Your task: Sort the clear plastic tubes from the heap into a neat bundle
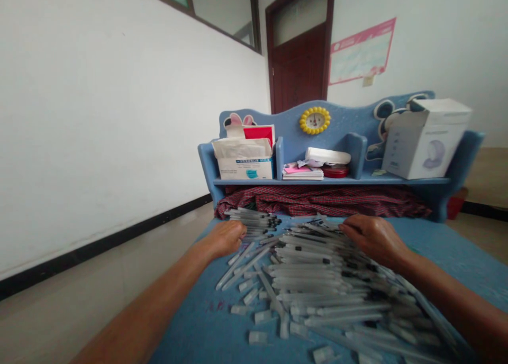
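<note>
My left hand (227, 238) is closed at the left of the table, its fingers curled in beside a small stack of clear pen barrels (254, 221) with dark ends. On the right, my right hand (373, 238) has its thumb and fingers pinched together at the far edge of a large pile of frosted pen barrels (307, 271). What either hand holds, if anything, I cannot make out. Short clear pen caps (257, 337) lie scattered along the near left side of the pile. Black parts show among the barrels toward the right, where the view is blurred.
A blue desk (186, 327) carries it all. Behind stands its shelf (242, 182), with an opened mask box (246, 160), a red round tin (335, 171) and a white carton (428, 142). Checked cloth (317, 201) lies bunched under the shelf. A white wall (99, 115) runs along the left.
</note>
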`<action>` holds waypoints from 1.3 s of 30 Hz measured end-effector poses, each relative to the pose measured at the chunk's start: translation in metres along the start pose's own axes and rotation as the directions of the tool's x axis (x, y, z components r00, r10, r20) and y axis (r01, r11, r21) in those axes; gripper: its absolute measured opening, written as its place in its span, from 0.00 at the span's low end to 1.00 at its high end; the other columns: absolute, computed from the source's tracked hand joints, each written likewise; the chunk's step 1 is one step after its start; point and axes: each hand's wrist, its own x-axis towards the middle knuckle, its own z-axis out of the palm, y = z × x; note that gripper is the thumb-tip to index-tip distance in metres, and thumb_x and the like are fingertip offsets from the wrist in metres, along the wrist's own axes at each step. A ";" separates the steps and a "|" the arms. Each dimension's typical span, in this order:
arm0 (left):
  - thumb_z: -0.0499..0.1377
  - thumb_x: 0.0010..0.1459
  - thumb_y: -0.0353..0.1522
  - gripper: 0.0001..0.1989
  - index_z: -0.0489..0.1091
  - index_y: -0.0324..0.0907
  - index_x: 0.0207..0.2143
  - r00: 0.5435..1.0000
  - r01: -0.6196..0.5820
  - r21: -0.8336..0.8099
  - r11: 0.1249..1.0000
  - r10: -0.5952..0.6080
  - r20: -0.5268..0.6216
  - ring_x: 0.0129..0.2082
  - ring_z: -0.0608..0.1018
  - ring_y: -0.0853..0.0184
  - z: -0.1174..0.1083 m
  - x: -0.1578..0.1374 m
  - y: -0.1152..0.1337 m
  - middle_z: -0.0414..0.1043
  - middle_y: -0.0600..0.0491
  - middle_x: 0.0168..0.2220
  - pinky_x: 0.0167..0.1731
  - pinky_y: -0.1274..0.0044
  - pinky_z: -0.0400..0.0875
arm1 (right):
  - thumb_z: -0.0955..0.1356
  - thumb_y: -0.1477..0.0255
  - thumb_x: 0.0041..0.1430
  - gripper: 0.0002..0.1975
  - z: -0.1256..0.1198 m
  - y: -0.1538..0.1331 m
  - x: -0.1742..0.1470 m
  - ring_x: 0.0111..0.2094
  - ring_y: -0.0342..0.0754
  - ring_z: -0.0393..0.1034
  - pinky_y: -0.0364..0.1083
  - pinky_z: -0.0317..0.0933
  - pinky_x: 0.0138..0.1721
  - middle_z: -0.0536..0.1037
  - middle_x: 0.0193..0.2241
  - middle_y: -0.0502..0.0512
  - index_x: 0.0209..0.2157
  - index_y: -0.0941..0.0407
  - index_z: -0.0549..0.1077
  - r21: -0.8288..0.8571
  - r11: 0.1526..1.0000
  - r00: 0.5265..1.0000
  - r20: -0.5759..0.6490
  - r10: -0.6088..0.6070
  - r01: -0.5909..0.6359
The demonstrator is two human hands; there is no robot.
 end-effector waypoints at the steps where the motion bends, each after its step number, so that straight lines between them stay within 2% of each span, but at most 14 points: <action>1: 0.53 0.45 0.24 0.06 0.67 0.42 0.22 1.000 0.006 0.005 1.000 -0.006 -0.007 0.30 0.74 0.62 -0.005 -0.001 -0.002 0.72 0.50 0.27 0.28 0.76 0.62 | 0.59 0.64 0.60 0.17 0.000 0.001 0.000 0.25 0.45 0.68 0.42 0.50 0.26 0.75 0.24 0.54 0.25 0.57 0.72 0.011 1.000 1.000 -0.017 0.008 -0.008; 5: 0.52 0.46 0.24 0.06 0.65 0.41 0.21 0.998 0.039 0.018 0.999 -0.038 -0.052 0.28 0.73 0.64 -0.029 -0.008 -0.002 0.70 0.51 0.25 0.27 0.77 0.60 | 0.59 0.64 0.60 0.17 0.000 -0.001 -0.001 0.25 0.45 0.67 0.42 0.51 0.28 0.74 0.24 0.54 0.24 0.57 0.71 0.048 0.999 0.996 -0.086 -0.006 0.010; 7: 0.52 0.47 0.25 0.05 0.65 0.41 0.23 0.997 0.008 -0.015 1.000 -0.009 -0.079 0.27 0.72 0.66 -0.040 -0.012 0.007 0.69 0.53 0.24 0.26 0.78 0.58 | 0.59 0.65 0.61 0.17 -0.002 -0.007 -0.003 0.26 0.45 0.67 0.42 0.52 0.29 0.74 0.24 0.54 0.25 0.57 0.72 0.076 0.996 0.993 -0.108 -0.042 0.050; 9: 0.52 0.49 0.27 0.04 0.65 0.41 0.26 0.991 -0.085 -0.116 0.990 0.072 -0.112 0.27 0.71 0.67 -0.047 -0.015 0.023 0.68 0.54 0.26 0.25 0.79 0.57 | 0.59 0.65 0.61 0.16 -0.005 -0.016 -0.005 0.27 0.45 0.67 0.42 0.53 0.30 0.74 0.25 0.53 0.27 0.57 0.72 0.132 0.986 0.991 -0.106 -0.083 0.097; 12: 0.51 0.51 0.28 0.04 0.65 0.41 0.28 0.961 -0.260 -0.305 0.916 0.216 -0.171 0.26 0.69 0.69 -0.050 -0.015 0.054 0.67 0.56 0.26 0.24 0.80 0.57 | 0.59 0.64 0.62 0.15 -0.011 -0.031 -0.008 0.26 0.43 0.65 0.42 0.54 0.29 0.73 0.24 0.51 0.30 0.57 0.72 0.262 0.957 0.991 -0.084 -0.108 0.127; 15: 0.51 0.53 0.28 0.04 0.65 0.41 0.29 0.919 -0.383 -0.394 0.835 0.302 -0.255 0.26 0.69 0.70 -0.046 -0.012 0.080 0.66 0.56 0.26 0.26 0.80 0.58 | 0.58 0.64 0.62 0.17 -0.014 -0.040 -0.010 0.22 0.41 0.60 0.40 0.53 0.25 0.67 0.19 0.48 0.25 0.57 0.70 0.383 0.917 0.994 -0.068 -0.088 0.107; 18: 0.50 0.55 0.27 0.05 0.64 0.41 0.30 0.872 -0.461 -0.400 0.792 0.322 -0.368 0.29 0.69 0.69 -0.036 -0.011 0.093 0.66 0.55 0.29 0.29 0.79 0.60 | 0.59 0.65 0.61 0.18 -0.013 -0.043 -0.011 0.20 0.40 0.57 0.39 0.51 0.22 0.62 0.16 0.46 0.21 0.57 0.67 0.507 0.859 0.998 -0.021 -0.065 0.067; 23: 0.48 0.59 0.26 0.06 0.63 0.41 0.35 0.827 -0.514 -0.388 0.765 0.322 -0.462 0.34 0.70 0.68 -0.016 -0.017 0.094 0.65 0.53 0.33 0.35 0.78 0.63 | 0.61 0.64 0.60 0.17 -0.010 -0.042 -0.011 0.21 0.39 0.59 0.39 0.53 0.21 0.64 0.18 0.47 0.21 0.58 0.66 0.660 0.751 0.992 0.093 -0.085 0.002; 30: 0.48 0.61 0.27 0.06 0.64 0.41 0.38 0.795 -0.547 -0.383 0.745 0.318 -0.517 0.37 0.70 0.68 -0.005 -0.021 0.093 0.66 0.51 0.36 0.38 0.77 0.65 | 0.58 0.57 0.62 0.24 -0.010 -0.042 -0.014 0.18 0.39 0.59 0.39 0.52 0.20 0.63 0.15 0.47 0.19 0.59 0.66 0.713 0.698 0.982 0.170 -0.079 -0.068; 39: 0.48 0.63 0.31 0.08 0.66 0.40 0.38 0.768 -0.549 -0.318 0.773 0.317 -0.556 0.33 0.71 0.69 0.001 -0.020 0.095 0.68 0.52 0.32 0.34 0.78 0.65 | 0.61 0.55 0.59 0.23 -0.009 -0.040 -0.017 0.16 0.38 0.58 0.38 0.51 0.18 0.67 0.16 0.48 0.19 0.59 0.66 0.778 0.615 0.960 0.251 -0.122 -0.126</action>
